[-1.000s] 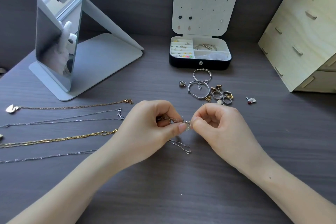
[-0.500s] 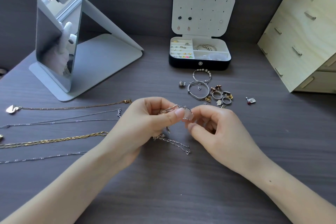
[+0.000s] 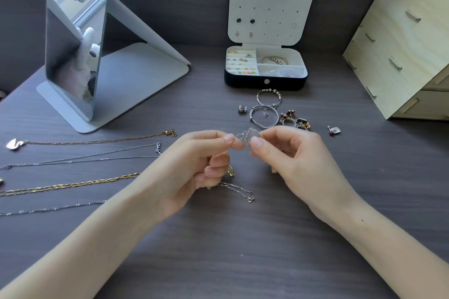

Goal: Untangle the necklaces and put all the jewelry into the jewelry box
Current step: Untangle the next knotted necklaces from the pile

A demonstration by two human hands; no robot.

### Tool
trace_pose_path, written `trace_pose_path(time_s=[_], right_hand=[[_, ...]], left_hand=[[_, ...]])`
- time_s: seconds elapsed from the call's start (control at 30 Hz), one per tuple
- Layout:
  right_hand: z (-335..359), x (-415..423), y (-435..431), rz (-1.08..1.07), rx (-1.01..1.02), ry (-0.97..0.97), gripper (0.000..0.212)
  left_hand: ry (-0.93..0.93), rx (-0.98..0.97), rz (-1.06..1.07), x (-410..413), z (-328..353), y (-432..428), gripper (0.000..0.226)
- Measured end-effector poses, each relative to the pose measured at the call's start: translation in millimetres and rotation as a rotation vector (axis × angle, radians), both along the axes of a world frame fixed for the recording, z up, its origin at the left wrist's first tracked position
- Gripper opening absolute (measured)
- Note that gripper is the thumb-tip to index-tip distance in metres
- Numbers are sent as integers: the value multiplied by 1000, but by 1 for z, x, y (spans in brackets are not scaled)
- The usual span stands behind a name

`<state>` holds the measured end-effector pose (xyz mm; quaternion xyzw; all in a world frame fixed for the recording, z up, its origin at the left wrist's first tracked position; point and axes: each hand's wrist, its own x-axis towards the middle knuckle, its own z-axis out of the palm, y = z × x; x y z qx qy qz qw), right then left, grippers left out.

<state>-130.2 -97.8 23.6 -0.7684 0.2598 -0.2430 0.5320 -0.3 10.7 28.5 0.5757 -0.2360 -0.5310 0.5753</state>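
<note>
Dark grey wood-grain surface (image 3: pixel 243 250) runs under everything, with a tilted white standing mirror (image 3: pixel 73 43) at the back left and a pale plywood drawer unit (image 3: pixel 401 43) on the right. Both hands are raised just off it and close together. The left hand (image 3: pixel 194 167) pinches a thin silver tangled chain (image 3: pixel 239 138) between thumb and forefinger, with its other fingers curled over more of it. The right hand (image 3: pixel 291 158) pinches the same chain at a small pale pendant (image 3: pixel 253 134) right beside it. The chain's loose tail trails onto the surface below. An open black jewelry box with white lining (image 3: pixel 266 82) sits further back, well apart. This looks to me like the teasing-out step: gentle pulls at the knot, with slack fed from the left, never a hard tug that would cinch it. Four straightened gold and silver necklaces (image 3: pixel 73 184) lie to the left, and silver bangles and rings (image 3: pixel 264 116) lie just before the box. No brand, label or writing is readable anywhere.
</note>
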Motion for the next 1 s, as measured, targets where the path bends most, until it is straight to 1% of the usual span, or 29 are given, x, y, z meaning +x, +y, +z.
trace_pose_path(time_s=[0.07,0.13,0.2,0.27,0.3,0.4,0.47,0.53,0.63,0.77,0.83,0.9,1.0], right_hand=[[-2,3,-4,-31,-35,17,11],[-8,6,-6,-56,-146,57,11],[-14,9,-5,-111,-338,114,5],[-17,8,-4,-170,-539,114,16],[-16,6,-2,-168,-588,99,18],[-9,-1,5,-79,-617,70,17],[-8,-2,10,-5,-637,92,26],[-10,-1,13,44,-677,130,33],[-12,0,14,79,-670,137,33],[-13,0,12,77,-706,106,22],[-12,0,12,79,-683,95,18],[-9,-2,11,70,-578,102,12],[-3,-5,9,73,-298,78,6]], left_hand=[[76,16,-13,0,1,-1,19],[169,37,-17,0,2,-1,16],[259,50,-8,2,2,-2,14],[332,53,10,3,3,-2,13],[358,52,19,4,3,-2,12],[407,50,46,5,5,-2,12],[426,44,50,5,5,-3,12],[440,34,43,4,5,-3,17],[441,27,31,4,5,-3,18],[430,9,28,5,5,-2,19],[399,4,28,4,5,-2,20],[290,7,40,3,5,-3,17],[80,11,77,2,3,-4,10]])
